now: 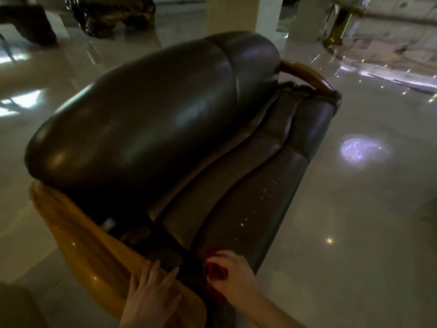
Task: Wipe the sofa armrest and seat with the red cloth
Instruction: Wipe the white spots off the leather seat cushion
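The right hand [233, 273] is curled tight around the red cloth [214, 268] on the sofa seat [248, 209]. The left hand [151, 297] lies flat, fingers spread, on the wooden armrest [89, 252]. The floor [354, 221] is shiny.

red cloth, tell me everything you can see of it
The red cloth is mostly hidden: only a small bunched wad of bright red fabric shows, gripped in the right hand, whose fingers curl around it. It is pressed against the near end of the dark leather sofa seat, beside the wooden armrest where the left hand lies flat. Its full size, weave and any pattern cannot be made out in the dim, blurred picture.
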